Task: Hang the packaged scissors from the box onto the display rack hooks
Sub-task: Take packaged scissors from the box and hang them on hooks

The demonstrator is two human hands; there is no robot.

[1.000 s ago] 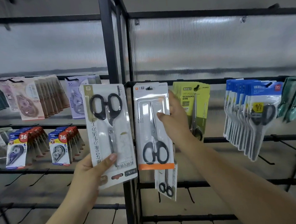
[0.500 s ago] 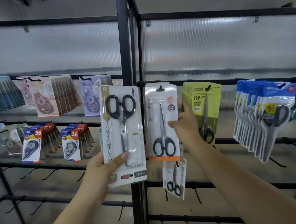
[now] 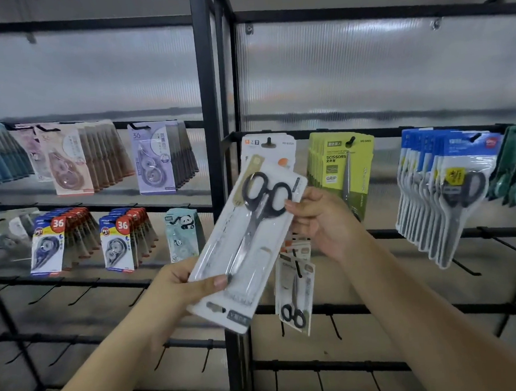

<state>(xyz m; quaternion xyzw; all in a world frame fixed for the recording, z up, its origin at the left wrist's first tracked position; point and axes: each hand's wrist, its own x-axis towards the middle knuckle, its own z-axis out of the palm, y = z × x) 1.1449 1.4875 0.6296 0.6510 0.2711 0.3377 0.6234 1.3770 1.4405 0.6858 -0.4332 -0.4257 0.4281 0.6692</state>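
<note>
Both hands clamp one tilted scissors pack (image 3: 248, 245) before the rack's centre post, the left hand (image 3: 183, 286) pinching its lower edge, the right hand (image 3: 322, 221) its top, so its covered hang hole could miss the hook (image 3: 269, 141).

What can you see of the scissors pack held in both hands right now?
The scissors pack is a long white card under a clear plastic blister, with a tan strip near its top corner and a dark label at its lower end. Inside lies one pair with black loop handles and metal blades, handles uppermost. It is tilted, top leaning right, in front of the rack's black upright and not on any hook. The left hand grips its lower part, thumb on the front; the right hand holds its upper right edge.
</note>
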